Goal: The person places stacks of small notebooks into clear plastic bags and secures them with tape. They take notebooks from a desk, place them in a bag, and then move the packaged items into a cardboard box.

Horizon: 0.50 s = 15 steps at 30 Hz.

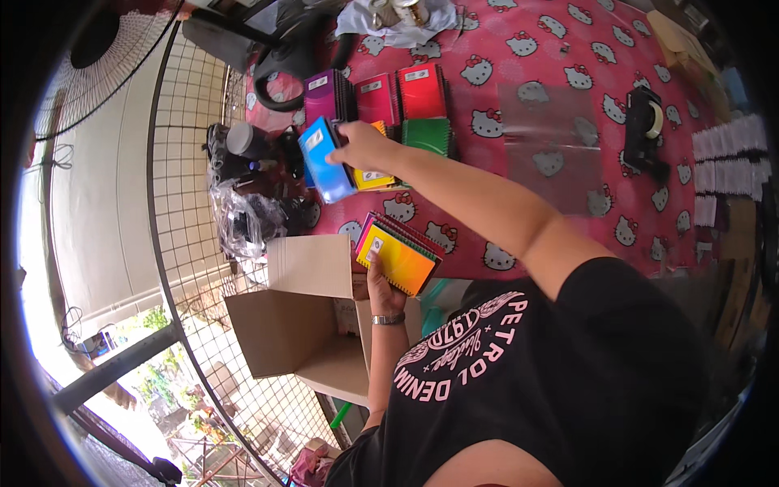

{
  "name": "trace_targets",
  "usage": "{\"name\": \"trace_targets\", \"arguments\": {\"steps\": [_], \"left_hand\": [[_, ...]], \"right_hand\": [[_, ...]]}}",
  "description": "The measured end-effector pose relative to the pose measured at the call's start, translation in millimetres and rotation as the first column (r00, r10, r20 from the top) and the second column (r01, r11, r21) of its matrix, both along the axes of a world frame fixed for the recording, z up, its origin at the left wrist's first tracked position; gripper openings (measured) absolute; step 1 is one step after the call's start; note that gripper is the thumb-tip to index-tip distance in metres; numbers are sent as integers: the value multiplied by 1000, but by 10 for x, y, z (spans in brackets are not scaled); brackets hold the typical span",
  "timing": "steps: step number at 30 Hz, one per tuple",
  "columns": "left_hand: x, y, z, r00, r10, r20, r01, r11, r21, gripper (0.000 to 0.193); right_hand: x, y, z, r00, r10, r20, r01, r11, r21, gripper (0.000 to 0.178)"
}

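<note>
My right hand (354, 147) reaches across the table, its fingers closed on a blue spiral notebook (324, 166) held tilted over the stacks. Nearer me, my left hand (384, 284), with a metal watch at the wrist, grips a small stack of spiral notebooks. A yellow-orange notebook (399, 258) lies on top of it; edges of other colours show beneath. On the table stand stacks of notebooks: purple (321, 91), magenta (375, 96), red (422, 91) and green (427, 136). Another yellow notebook (369, 178) is partly hidden behind my right hand.
An open cardboard box (268, 333) stands beside my left forearm. A tape dispenser (641, 130) and clear plastic sheet (552, 150) lie on the pink patterned tablecloth (479, 32). Bagged items (251, 219) and a jar (243, 140) crowd the left edge by the wire mesh (191, 162).
</note>
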<state>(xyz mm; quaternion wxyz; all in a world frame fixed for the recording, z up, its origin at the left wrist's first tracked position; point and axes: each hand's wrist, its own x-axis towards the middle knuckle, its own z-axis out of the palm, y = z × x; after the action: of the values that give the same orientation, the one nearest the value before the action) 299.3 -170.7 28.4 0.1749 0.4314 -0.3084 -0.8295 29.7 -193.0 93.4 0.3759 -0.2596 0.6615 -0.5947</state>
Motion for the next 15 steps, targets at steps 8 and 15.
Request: {"name": "trace_targets", "arguments": {"steps": [8, 15], "left_hand": [[-922, 763, 435, 951, -264, -160, 270, 963, 16, 78], [-2075, 1682, -58, 669, -743, -20, 659, 606, -445, 66]], "right_hand": [[505, 2207, -103, 869, 16, -494, 83, 980, 178, 84], [-242, 3708, -683, 889, -124, -440, 156, 987, 36, 95]]}}
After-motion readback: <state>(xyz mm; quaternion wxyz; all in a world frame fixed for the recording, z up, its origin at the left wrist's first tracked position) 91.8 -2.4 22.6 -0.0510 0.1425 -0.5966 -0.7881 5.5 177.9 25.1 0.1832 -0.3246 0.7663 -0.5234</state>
